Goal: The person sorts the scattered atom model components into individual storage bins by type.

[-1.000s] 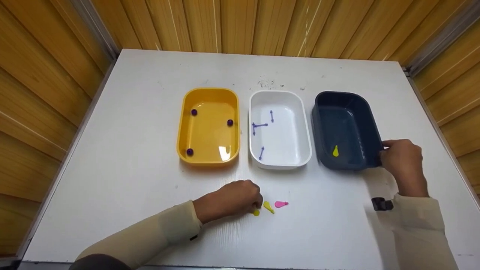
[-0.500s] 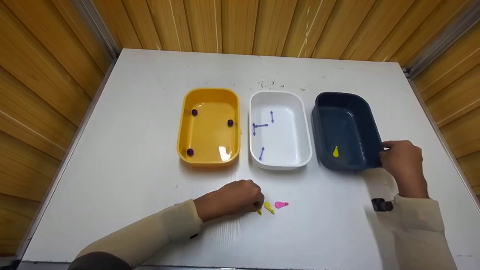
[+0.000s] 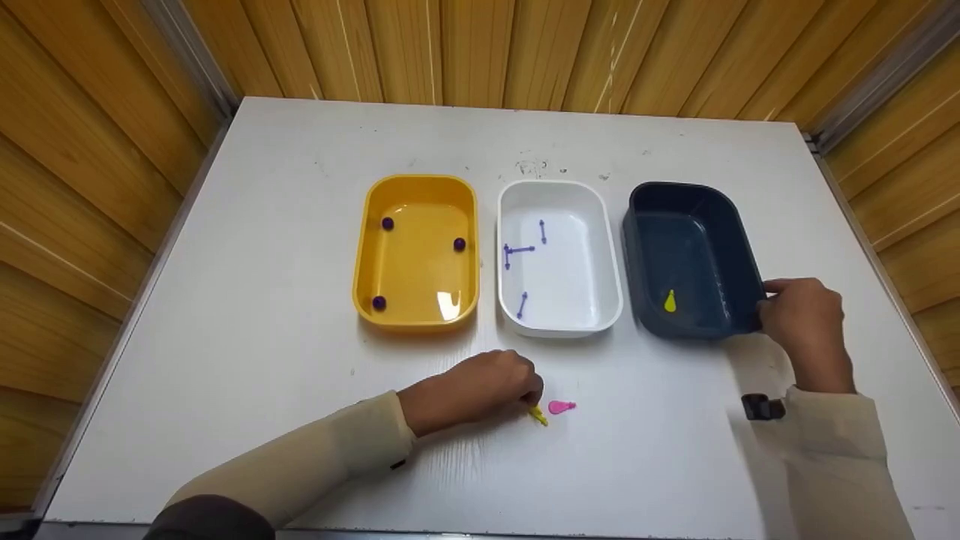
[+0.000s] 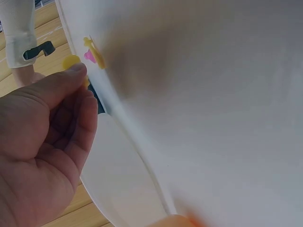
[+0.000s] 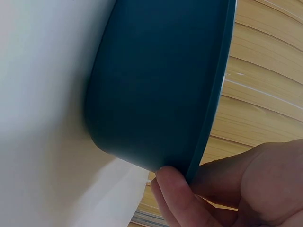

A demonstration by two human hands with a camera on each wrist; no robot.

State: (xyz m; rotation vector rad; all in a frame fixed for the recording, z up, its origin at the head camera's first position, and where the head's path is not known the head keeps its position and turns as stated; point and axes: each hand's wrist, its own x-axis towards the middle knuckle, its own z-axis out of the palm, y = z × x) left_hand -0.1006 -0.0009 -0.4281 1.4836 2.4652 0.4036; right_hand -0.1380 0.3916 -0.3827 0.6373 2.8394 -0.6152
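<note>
My left hand [image 3: 480,390] is low over the table's front middle. Between thumb and fingers it pinches a small yellow bulb-shaped piece [image 4: 71,61], partly hidden by the thumb. Just under that hand a second yellow bulb-shaped piece [image 3: 538,415] lies on the table, partly covered in the head view. Beside it lies a pink bulb-shaped piece [image 3: 561,406]. At the right, my right hand [image 3: 806,322] grips the near right corner of a dark blue bin [image 5: 151,85], its thumb and fingers at the rim. One yellow bulb-shaped piece [image 3: 670,301] lies in that bin.
A yellow bin [image 3: 416,326] at the left holds three dark purple balls. In the middle, a white bin [image 3: 592,285] contains several thin purple sticks. All three bins stand in a row on the white table [image 3: 247,315], with wood-panelled walls [image 3: 480,52] around it.
The left hand has lifted the yellow bulb-shaped piece from the table and shifted slightly right and away, over the other yellow piece. The right hand keeps its grip on the dark blue bin.
</note>
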